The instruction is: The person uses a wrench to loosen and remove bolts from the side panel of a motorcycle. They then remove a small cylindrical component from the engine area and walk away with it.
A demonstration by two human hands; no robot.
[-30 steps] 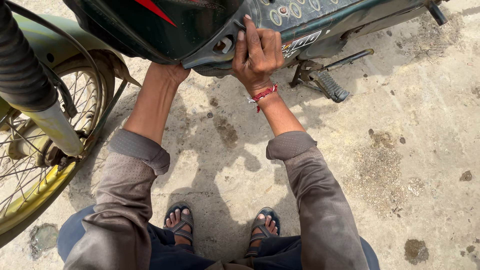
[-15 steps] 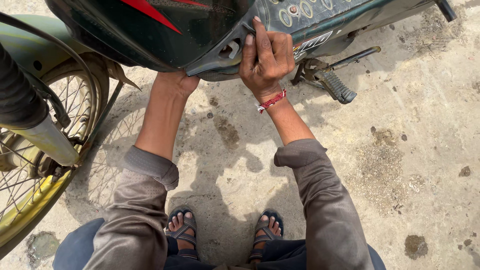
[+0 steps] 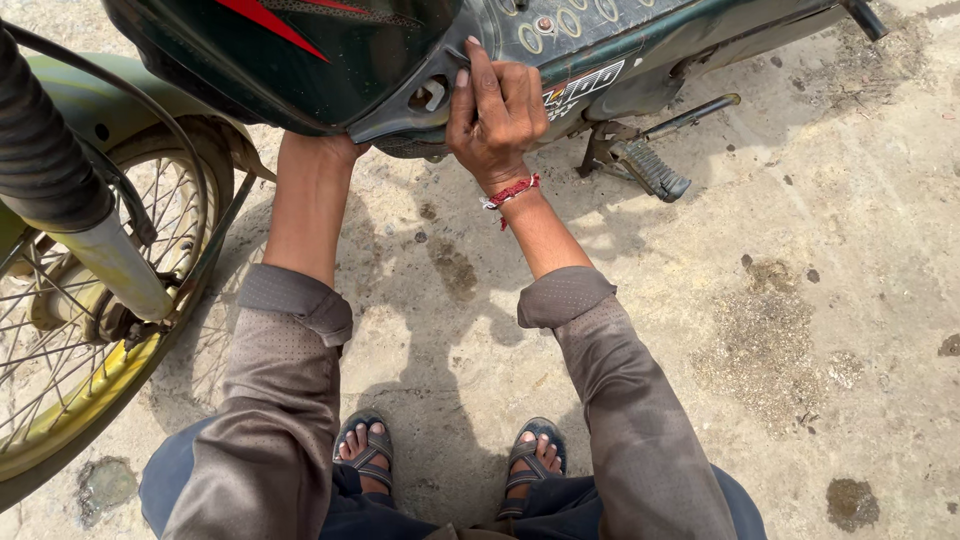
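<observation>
The dark green plastic motorcycle fairing [image 3: 330, 70] spans the top, long axis nine to three o'clock. The right hand [image 3: 497, 115] grips its lower edge; the left hand's [image 3: 330, 150] grip is hidden. Stained concrete ground [image 3: 800, 300] outdoors.

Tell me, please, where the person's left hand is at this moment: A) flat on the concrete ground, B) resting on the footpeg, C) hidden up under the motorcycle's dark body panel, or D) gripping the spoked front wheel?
C: the left forearm runs up to the dark body panel and the left hand vanishes beneath its edge, while the right hand presses on the panel's lower rim.
</observation>
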